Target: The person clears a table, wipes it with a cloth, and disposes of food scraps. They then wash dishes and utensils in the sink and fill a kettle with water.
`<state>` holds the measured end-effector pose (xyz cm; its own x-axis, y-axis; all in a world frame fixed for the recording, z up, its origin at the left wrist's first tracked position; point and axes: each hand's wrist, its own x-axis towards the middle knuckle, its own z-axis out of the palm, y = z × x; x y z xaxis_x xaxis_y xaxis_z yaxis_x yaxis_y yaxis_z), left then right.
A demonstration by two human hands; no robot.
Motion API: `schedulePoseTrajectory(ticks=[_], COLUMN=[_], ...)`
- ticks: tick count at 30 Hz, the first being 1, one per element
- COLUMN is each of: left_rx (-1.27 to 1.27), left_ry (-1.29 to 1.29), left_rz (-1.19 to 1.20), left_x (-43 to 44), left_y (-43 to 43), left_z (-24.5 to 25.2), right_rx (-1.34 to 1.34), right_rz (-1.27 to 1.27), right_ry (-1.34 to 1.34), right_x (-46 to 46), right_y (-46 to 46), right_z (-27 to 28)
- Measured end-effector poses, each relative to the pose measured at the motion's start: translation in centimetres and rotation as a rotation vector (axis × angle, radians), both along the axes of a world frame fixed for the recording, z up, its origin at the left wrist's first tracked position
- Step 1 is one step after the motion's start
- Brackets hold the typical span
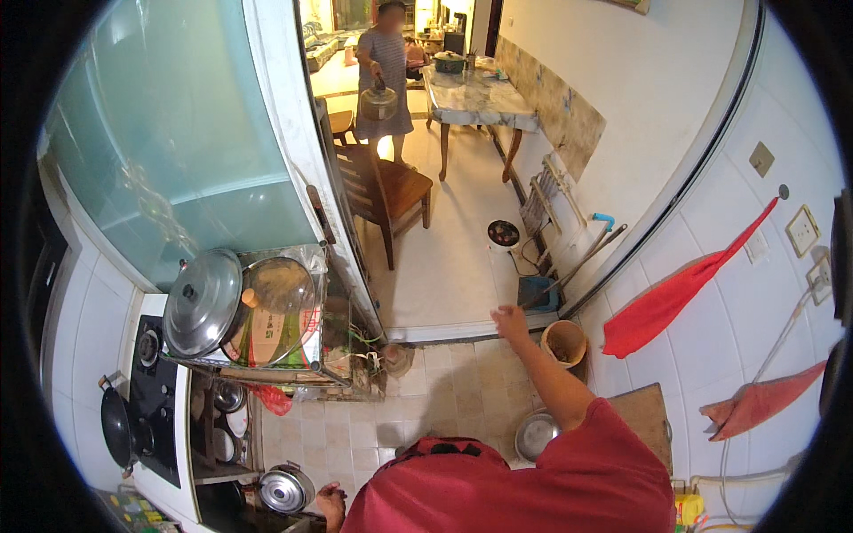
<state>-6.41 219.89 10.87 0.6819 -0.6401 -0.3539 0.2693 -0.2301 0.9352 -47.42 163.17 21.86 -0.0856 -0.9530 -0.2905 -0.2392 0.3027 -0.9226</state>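
My right arm reaches forward, and my right hand (512, 326) hangs in the air near the doorway threshold (460, 333). Its fingers are loosely bent, with nothing visible in them. Low on the left, my left hand (331, 501) is held with loosely curled fingers and no object showing. Just left of it is a lidded steel pot (286, 490), apart from the hand. A brown bucket (564, 343) stands by the wall, right of my right hand. Beneath my right forearm, a round metal basin (537, 436) is partly hidden.
Beyond the doorway a person (390, 60) holds a lidded glass pot (378, 103). A wooden chair (393, 193), marble-topped table (480, 100) and blue dustpan (537, 293) stand there. Left are a rack with a large steel lid (203, 303), a glass lid (283, 313) and a gas hob (156, 406).
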Motion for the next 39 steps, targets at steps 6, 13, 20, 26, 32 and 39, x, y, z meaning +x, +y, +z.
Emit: schedulePoseTrajectory(ticks=[6, 13, 20, 26, 32, 39], left_rx=[0.372, 0.415, 0.706, 1.229, 0.925, 0.738], left_ry=[-0.125, -0.229, -0.254, -0.534, -0.340, 0.017], left_rz=[-0.100, 0.051, -0.083, -0.566, 0.268, 0.777], left_x=[0.9, -1.7, -10.6, -21.1, -27.7, -33.0], left_y=[-6.2, -5.9, -14.2, -18.8, -23.2, -30.5], left_z=[-1.2, -7.0, -3.5, -7.2, -1.1, -2.7], right_rx=[-0.254, -0.486, -0.452, -0.534, -0.762, -0.873], right_rz=[0.095, 0.177, 0.337, 0.290, 0.490, 0.941], right_ry=[0.042, 0.328, 0.637, 0.757, 0.701, 0.573], right_x=[0.3, 7.3, 19.1, 21.8, 16.2, 13.4], right_y=[-11.0, -34.9, -55.2, -70.2, -70.6, -47.8], right_z=[13.1, 19.8, 20.9, 10.1, 12.3, 19.0])
